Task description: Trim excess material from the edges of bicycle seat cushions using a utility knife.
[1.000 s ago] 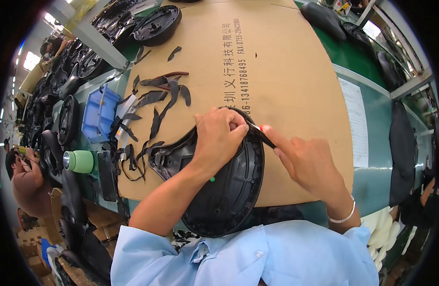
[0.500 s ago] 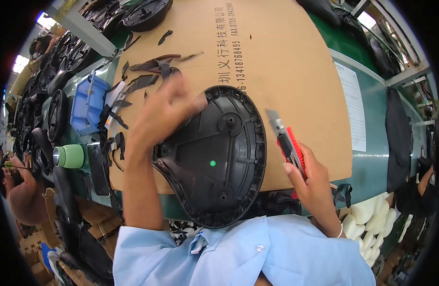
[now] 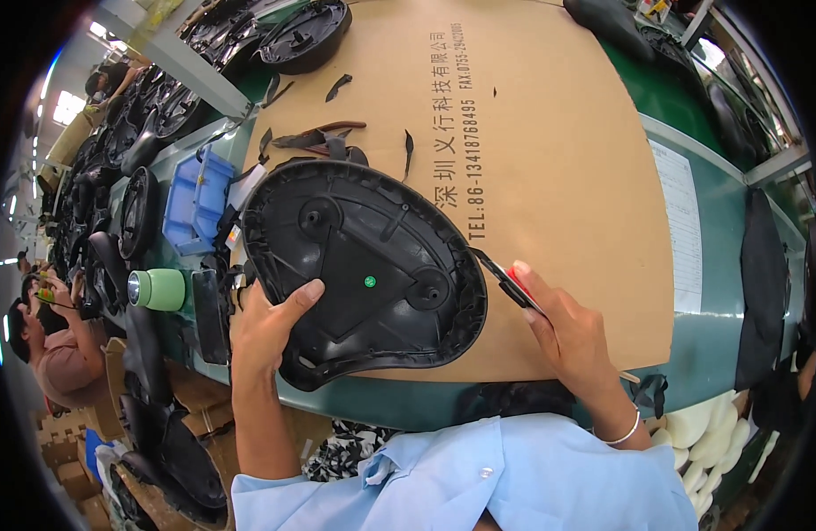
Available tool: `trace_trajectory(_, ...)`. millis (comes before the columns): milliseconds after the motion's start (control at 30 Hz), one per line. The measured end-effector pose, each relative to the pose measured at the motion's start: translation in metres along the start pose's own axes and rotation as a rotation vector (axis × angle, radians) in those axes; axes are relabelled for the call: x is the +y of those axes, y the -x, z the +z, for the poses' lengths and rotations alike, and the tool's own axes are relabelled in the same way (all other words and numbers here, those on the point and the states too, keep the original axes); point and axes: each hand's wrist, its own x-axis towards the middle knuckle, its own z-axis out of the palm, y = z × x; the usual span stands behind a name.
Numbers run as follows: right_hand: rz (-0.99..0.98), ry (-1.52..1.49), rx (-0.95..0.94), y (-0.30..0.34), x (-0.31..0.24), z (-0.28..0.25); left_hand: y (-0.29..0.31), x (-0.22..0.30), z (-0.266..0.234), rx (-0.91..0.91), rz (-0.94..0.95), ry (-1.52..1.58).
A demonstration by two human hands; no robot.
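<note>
A black bicycle-type saddle (image 3: 386,239) lies tilted with its hollow underside up, a small green sticker inside. My left hand (image 3: 265,327) grips its left side, thumb pressed on the inner face and the other fingers hidden beneath. In my right hand (image 3: 567,336) is a red and black utility knife (image 3: 512,285), fingers wrapped round its handle. The blade points up and left, its tip at the saddle's right rim; whether it cuts into the cover there I cannot tell.
Under the saddle lies a cardboard sheet (image 3: 567,177) on a green table. Black scraps (image 3: 324,137) and a thin strip (image 3: 409,152) rest on it. To the left are a blue bin (image 3: 198,203), a green bottle (image 3: 160,289) and a phone-like black slab (image 3: 211,317). Another saddle (image 3: 306,35) sits at the back.
My left hand has come down from near the scraps and grasped the saddle, which has turned and shifted left. The knife has moved to its rim. A loose strip has landed on the cardboard.
</note>
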Motion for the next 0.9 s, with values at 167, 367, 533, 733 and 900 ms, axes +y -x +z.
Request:
trace_trajectory(167, -0.146, 0.175, -0.086, -0.019, 0.008, -0.005, 0.005, 0.015, 0.006, -0.008, 0.048, -0.21)
trace_trajectory(367, -0.047, 0.24, -0.283, 0.014, 0.004, 0.003, 0.029, 0.014, 0.025, 0.098, 0.091, -0.011)
trace_trajectory(533, 0.159, 0.055, -0.233, 0.047, -0.012, 0.011, 0.065, 0.001, 0.045, 0.239, 0.107, 0.046)
trace_trajectory(733, 0.377, 0.024, -0.472, 0.07, -0.04, -0.015, 0.113, -0.002, 0.063, 0.377, 0.09, 0.009)
trace_trajectory(900, 0.331, -0.291, -0.109, 0.036, -0.019, -0.014, 0.119, -0.018, 0.063, 0.412, 0.114, 0.023)
